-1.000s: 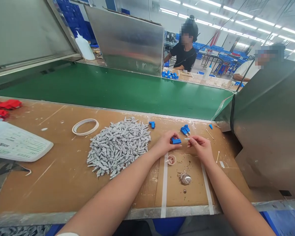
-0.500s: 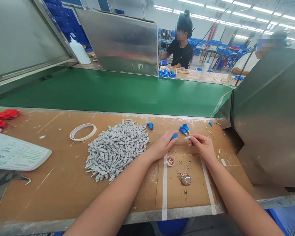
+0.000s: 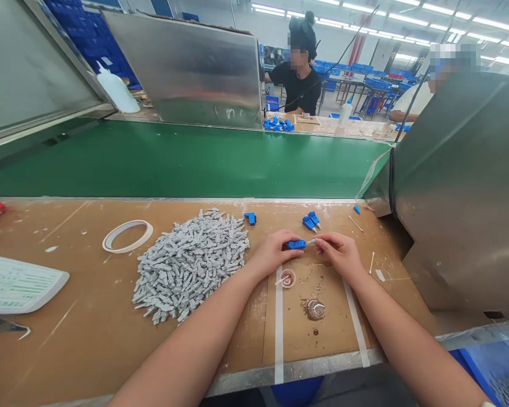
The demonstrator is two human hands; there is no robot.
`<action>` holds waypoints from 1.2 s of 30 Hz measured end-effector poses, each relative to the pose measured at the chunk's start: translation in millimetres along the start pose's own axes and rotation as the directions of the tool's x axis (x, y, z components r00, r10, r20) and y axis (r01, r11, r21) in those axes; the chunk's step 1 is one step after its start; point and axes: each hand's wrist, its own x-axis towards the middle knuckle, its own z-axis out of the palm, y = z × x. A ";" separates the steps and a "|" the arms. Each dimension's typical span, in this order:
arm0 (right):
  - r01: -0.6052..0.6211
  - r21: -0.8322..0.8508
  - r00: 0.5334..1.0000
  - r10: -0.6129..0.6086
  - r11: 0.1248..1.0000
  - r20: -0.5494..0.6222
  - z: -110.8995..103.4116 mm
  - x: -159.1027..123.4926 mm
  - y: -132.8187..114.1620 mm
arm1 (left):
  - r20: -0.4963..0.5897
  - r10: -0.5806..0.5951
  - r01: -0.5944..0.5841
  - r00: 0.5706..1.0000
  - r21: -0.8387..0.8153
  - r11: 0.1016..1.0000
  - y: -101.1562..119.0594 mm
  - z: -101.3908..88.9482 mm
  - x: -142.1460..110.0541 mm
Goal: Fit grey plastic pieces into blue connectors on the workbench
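Observation:
My left hand [image 3: 275,251] is closed on a blue plastic part [image 3: 296,245], held just above the bench. The fingertips of my right hand [image 3: 339,252] pinch a small grey plastic piece [image 3: 311,242], its tip at the right end of the blue part. Whether the piece is inside the blue part or only touching it, I cannot tell. Beyond my hands lie blue parts with grey ends [image 3: 311,221] and a single blue part [image 3: 250,218]. A big heap of grey plastic pieces [image 3: 193,260] lies left of my left forearm.
A small round cup [image 3: 287,278] and a clear domed object [image 3: 315,309] sit between my forearms. A tape roll [image 3: 128,236] lies left of the heap. Behind the bench runs a green conveyor belt [image 3: 195,161]; a metal panel [image 3: 466,198] stands at right. Two people sit across.
My hands have come together, so the grey piece now meets the end of the blue part. The blue part has turned and shows more of its side. The view has shifted slightly.

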 end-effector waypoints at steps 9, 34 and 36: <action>0.071 -0.110 0.997 -0.066 0.991 0.045 0.9 1.2 0.1 | 0.005 0.010 -0.010 1.000 -0.010 1.000 -2.4 2.0 0.2; 0.390 -0.456 0.921 -0.328 0.800 0.212 1.8 4.0 13.2 | -0.013 0.107 -0.101 0.994 0.229 0.968 4.8 -8.3 -2.0; 0.347 -0.575 0.938 -0.293 0.741 0.188 -1.3 6.5 19.5 | -0.104 0.109 -0.056 0.989 0.415 0.908 3.2 -21.9 -2.6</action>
